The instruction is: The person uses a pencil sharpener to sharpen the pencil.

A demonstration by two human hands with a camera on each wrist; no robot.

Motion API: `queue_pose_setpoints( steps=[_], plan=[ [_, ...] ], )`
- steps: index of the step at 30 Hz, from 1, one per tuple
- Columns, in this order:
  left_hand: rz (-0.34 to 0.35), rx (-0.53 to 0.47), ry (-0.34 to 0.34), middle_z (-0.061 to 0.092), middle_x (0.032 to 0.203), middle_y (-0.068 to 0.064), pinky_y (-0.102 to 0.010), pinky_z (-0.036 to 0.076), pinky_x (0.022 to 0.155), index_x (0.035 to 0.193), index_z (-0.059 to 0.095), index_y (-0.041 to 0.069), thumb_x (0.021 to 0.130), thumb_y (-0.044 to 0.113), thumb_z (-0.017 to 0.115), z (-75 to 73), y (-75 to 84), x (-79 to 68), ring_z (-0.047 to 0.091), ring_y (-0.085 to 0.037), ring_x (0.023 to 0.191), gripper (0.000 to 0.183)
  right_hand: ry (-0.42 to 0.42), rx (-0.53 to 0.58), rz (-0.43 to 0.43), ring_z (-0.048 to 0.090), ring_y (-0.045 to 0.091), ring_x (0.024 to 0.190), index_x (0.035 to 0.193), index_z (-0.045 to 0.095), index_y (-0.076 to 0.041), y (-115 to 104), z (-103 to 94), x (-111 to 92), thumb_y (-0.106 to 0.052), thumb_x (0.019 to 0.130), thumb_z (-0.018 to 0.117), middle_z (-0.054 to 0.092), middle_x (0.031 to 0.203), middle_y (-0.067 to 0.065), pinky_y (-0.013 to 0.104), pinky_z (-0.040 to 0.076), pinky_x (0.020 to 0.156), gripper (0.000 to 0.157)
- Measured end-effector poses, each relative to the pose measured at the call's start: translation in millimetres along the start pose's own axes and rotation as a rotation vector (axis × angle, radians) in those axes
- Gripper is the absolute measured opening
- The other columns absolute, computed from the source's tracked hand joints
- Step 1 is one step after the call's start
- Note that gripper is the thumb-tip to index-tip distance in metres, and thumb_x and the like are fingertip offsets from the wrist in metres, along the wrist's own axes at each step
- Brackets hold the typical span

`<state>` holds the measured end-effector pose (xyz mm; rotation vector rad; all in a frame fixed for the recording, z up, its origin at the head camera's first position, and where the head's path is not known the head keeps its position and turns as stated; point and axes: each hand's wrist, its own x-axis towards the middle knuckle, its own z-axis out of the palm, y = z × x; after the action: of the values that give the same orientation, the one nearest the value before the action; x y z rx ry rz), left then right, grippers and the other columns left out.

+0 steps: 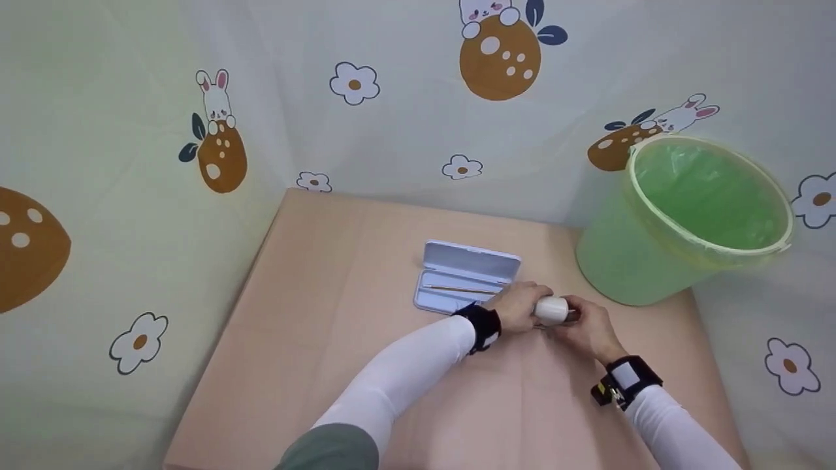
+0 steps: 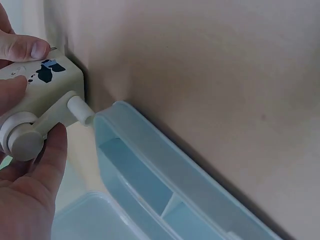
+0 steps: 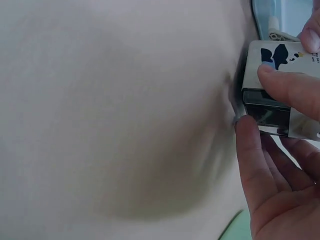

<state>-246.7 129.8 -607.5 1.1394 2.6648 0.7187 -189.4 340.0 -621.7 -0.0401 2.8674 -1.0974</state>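
A white crank pencil sharpener (image 1: 552, 311), printed with a dark pattern, is held between both hands just right of the pencil case. My left hand (image 1: 514, 309) grips its crank side; in the left wrist view, fingers lie beside the crank handle (image 2: 55, 114). My right hand (image 1: 591, 329) holds the opposite end. In the right wrist view its thumb rests on the printed face, and its fingers are at the dark see-through drawer (image 3: 267, 111). A light blue pencil case (image 1: 471, 260) lies with its lid raised, and a pencil (image 1: 457, 289) is inside it.
A green bin (image 1: 627, 261) with a clear liner stands at the table's right back corner, close to my right hand. The table (image 1: 366, 261) has a peach cover. Printed cloth (image 1: 405, 124) hangs behind and at the sides.
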Motion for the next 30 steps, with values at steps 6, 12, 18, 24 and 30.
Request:
queue_pose_setpoints(
  steps=[6, 12, 18, 24, 30],
  plan=[
    [-0.025, -0.024, -0.009, 0.078, 0.138, -0.006, -0.028, 0.058, 0.109, 0.149, 0.068, 0.013, 0.097, 0.02, 0.087, -9.0, 5.1, -1.4, 0.074, -0.021, 0.127, 0.056, 0.016, 0.013, 0.027, 0.079, 0.043, 0.118, 0.137, 0.073, 0.005, 5, 1.8, 4, -0.015, 0.084, 0.098, 0.079, 0.13, 0.029, 0.038, 0.062, 0.099, 0.063],
    [-0.049, -0.031, 0.073, 0.076, 0.141, -0.005, -0.031, 0.058, 0.112, 0.153, 0.064, 0.014, 0.096, 0.023, 0.086, 19.8, -11.0, 6.1, 0.073, -0.021, 0.128, 0.062, 0.0, 0.011, 0.012, 0.079, 0.042, 0.116, 0.138, 0.072, 0.005, 7, 4.3, 10, -0.016, 0.083, 0.099, 0.079, 0.131, 0.029, 0.03, 0.06, 0.095, 0.065],
    [-0.034, -0.036, 0.076, 0.073, 0.148, -0.009, -0.032, 0.058, 0.113, 0.16, 0.057, 0.011, 0.097, 0.028, 0.084, -4.0, -6.0, -12.5, 0.072, -0.021, 0.133, 0.07, 0.005, -0.064, -0.051, 0.077, 0.044, 0.116, 0.133, 0.072, 0.002, 4, 2.9, 14, -0.02, 0.081, 0.1, 0.08, 0.125, 0.027, 0.055, 0.06, 0.103, 0.063],
    [-0.084, -0.033, 0.08, 0.069, 0.156, -0.008, -0.034, 0.057, 0.118, 0.162, 0.056, 0.014, 0.103, 0.036, 0.078, -38.7, -10.3, -38.8, 0.071, -0.024, 0.138, 0.067, -0.011, -0.092, -0.047, 0.075, 0.044, 0.117, 0.138, 0.07, 0.001, -1, -4.1, 10, -0.02, 0.082, 0.099, 0.079, 0.128, 0.028, 0.058, 0.059, 0.104, 0.066],
    [-0.165, -0.141, 0.231, 0.066, 0.161, -0.014, -0.044, 0.052, 0.126, 0.163, 0.054, 0.009, 0.107, 0.037, 0.072, -73.5, -42.0, -74.8, 0.065, -0.032, 0.148, 0.065, 0.009, -0.074, -0.063, 0.074, 0.043, 0.118, 0.146, 0.067, -0.001, -13, -12.4, 9, -0.028, 0.087, 0.094, 0.076, 0.134, 0.029, 0.049, 0.056, 0.098, 0.07]
  ],
)
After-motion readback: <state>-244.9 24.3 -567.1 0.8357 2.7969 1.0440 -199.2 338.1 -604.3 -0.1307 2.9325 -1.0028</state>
